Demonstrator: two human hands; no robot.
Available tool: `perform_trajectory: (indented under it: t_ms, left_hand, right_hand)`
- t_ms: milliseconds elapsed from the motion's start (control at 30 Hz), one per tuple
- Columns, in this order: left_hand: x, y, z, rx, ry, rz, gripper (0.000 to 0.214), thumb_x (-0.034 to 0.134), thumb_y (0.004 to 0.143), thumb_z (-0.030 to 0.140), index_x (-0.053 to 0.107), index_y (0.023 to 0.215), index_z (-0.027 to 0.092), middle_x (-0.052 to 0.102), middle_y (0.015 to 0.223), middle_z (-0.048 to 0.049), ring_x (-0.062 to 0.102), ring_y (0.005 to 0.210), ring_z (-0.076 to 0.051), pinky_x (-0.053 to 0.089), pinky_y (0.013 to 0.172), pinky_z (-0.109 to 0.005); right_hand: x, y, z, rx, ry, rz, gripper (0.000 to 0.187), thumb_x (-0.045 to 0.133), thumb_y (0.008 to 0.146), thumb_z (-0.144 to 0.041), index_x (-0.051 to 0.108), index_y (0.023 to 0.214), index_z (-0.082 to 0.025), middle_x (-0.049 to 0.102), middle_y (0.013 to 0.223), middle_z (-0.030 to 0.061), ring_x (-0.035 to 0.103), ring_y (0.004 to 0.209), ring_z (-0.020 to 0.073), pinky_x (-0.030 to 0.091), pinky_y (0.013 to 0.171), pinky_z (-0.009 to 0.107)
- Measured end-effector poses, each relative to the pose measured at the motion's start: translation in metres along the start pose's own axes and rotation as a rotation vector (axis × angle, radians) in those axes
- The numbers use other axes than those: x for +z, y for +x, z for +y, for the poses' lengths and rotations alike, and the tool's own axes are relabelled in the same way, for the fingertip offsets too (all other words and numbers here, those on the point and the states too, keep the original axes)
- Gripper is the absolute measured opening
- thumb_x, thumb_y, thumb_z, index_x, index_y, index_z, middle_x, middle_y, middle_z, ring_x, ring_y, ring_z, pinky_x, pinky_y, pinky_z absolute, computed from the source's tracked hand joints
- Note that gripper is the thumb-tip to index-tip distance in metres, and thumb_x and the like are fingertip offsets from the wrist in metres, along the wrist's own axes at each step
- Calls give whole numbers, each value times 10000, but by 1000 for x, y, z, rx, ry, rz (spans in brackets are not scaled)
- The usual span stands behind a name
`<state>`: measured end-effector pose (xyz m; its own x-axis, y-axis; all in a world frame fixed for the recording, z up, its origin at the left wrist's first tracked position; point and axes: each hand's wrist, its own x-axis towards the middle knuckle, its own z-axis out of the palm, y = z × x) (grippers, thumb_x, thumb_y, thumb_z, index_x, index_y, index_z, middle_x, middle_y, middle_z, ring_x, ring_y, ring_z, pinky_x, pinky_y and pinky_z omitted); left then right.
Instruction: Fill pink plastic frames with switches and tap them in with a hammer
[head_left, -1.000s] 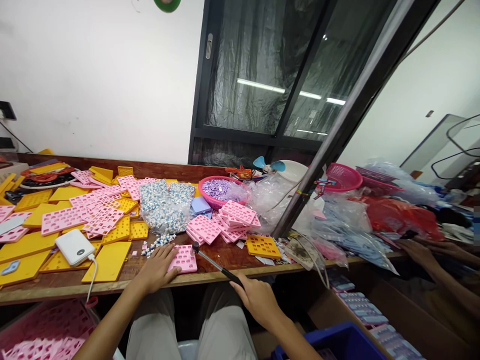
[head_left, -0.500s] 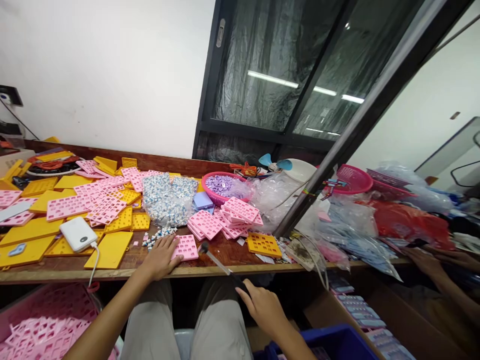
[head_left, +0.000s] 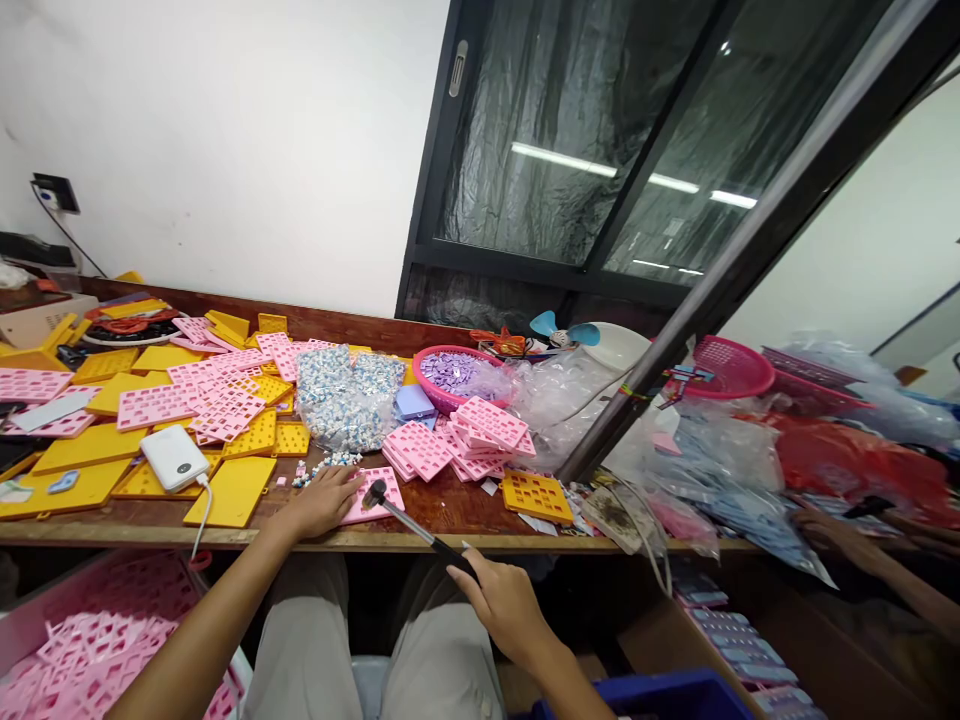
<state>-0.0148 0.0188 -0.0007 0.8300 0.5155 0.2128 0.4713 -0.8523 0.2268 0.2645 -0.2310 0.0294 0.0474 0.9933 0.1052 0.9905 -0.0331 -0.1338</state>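
Observation:
A pink plate with rows of square holes [head_left: 390, 488] lies flat near the table's front edge. My left hand [head_left: 324, 502] grips its left side, fingers over the top and thumb toward the near edge. In my right hand [head_left: 499, 600] is the dark handle of a small hammer [head_left: 409, 522]. The hammer's dark round head is over the plate; whether it touches cannot be seen. Small white and blue beads [head_left: 330, 466] lie loose just behind my left fingers.
Behind stand a clear bag of beads [head_left: 341, 405], a pink basket of purple pieces [head_left: 450, 372] and stacked pink plates [head_left: 420, 450]. Yellow plates [head_left: 232, 490] and a white power bank [head_left: 174, 458] lie left. A metal post [head_left: 637, 385] rises right; another person's hand [head_left: 832, 535] is beyond.
The hammer's head has moved left, from beside the pink plate to over it. My right hand has shifted slightly left. My left hand stays at the plate; the view has turned a little left.

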Motion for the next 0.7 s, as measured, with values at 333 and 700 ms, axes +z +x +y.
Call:
perform_trajectory:
  t_ms: [333,700]
  left_hand:
    - [-28,7,15,-227,156,56,425,571,900,565,692,1070,195,694,1054,-142,630,999,-309,460,924,-431]
    - [3,50,22,173,50,174,352,397,1030,307,603,1292,195,617,1353,-121,544,1270,-242,396,1110,-392]
  right_hand:
    - [-18,-2,20,92,253,136,517,308,1050,-575,678,1096,-217,766,900,89,734,858,265,490,726,303]
    - [9,-16,31,-46,39,67,475,328,1067,-541,633,928,-204,746,777,77,740,726,253,408,616,273]
